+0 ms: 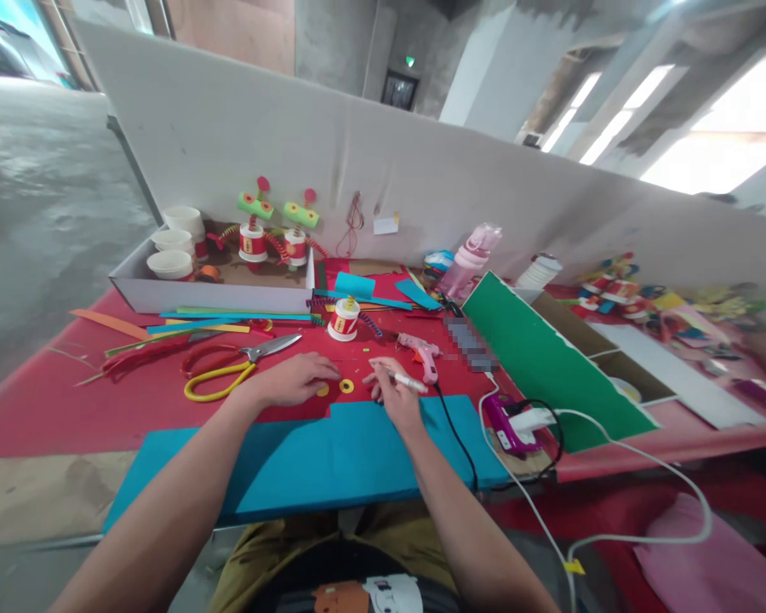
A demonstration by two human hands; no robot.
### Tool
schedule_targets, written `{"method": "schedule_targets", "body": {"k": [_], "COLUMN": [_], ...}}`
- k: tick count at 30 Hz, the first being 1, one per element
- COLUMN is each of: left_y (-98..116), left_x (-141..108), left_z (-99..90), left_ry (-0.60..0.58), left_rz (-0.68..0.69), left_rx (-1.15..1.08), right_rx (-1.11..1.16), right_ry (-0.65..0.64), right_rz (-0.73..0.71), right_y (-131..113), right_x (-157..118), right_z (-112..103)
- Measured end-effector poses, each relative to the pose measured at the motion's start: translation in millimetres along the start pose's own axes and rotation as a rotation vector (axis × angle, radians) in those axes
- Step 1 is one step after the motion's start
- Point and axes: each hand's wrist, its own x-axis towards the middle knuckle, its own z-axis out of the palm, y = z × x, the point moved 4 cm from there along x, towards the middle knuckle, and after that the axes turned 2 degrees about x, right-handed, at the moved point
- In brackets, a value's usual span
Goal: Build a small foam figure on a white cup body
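Yellow circles are lying on the red surface [57,417], between the fingers of the person's two hands. I'm seeing one with a dark dot in its middle [346,386], sitting in the gap between the left and right fingers. Another circle [322,390] is lying right by the left fingertips, and I can't tell if they are touching it.

The left hand [300,379] is reaching out with its fingers a bit apart, and it isn't gripping anything I can see. The right hand [397,404] is pinching a white pen [410,382]. I can't see whether the pen's tip is touching anything.

Just past the fingers, a paper cup figure [343,322] is standing up with curly arms. A pink glue gun [425,353] is lying just beyond the right fingers, and big scissors [254,356] are resting to the left of the left fingers. Blue board [281,468] is lying on the near side of the fingers.

To me, the hands are seeming to be in the middle of marking the little circles. Any more marking is calling for the left fingers to be holding a circle flat, while the right fingers are guiding the pen gently to its middle.
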Motion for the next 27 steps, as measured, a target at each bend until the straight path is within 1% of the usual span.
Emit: {"method": "schedule_targets", "body": {"k": [2, 4, 6, 8, 10, 12, 16, 21, 24, 27], "left_y": [-4.2, -7.8, -8.9, -6.8, -3.3, -1.8, -5.8, -9.6, -9.2, -8.1], "left_x": [-4.1, -10.4, -18.1, -25.7, -31.0, -33.2, -30.9, -31.0, -33.0, -33.8], "left_z": [-7.6, -13.5, -16.0, -14.9, -11.4, -7.8, -3.1, -4.7, -7.6, -6.7], "left_ry": [0.039, 0.077, 0.112, 0.136, 0.138, 0.139, 0.145, 0.174, 0.175, 0.111], "left_rz": [-0.021, -0.047, -0.062, -0.039, 0.015, 0.035, -0.01, -0.038, -0.053, -0.05], "left_rx": [0.005, 0.054, 0.105, 0.122, 0.115, 0.112, 0.151, 0.171, 0.145, 0.105], "right_rx": [-0.13, -0.328, -0.519, -0.655, -0.739, -0.788, -0.853, -0.883, -0.837, -0.689], "right_ry": [-0.043, -0.136, -0.259, -0.342, -0.371, -0.362, -0.3, -0.201, -0.204, -0.145], "right_rz": [-0.085, -0.225, -0.363, -0.465, -0.514, -0.522, -0.506, -0.449, -0.416, -0.375], "right_y": [-6.5, -15.6, -22.8, -26.8, -28.0, -27.4, -24.9, -23.0, -22.2, -22.5], "right_x": [-12.2, -27.3, -41.8, -51.3, -54.0, -51.6, -43.9, -38.1, -36.9, -36.6], "right_z": [-0.9, 2.7, 9.5, 15.2, 18.8, 20.8, 24.0, 23.3, 19.6, 11.7]}}
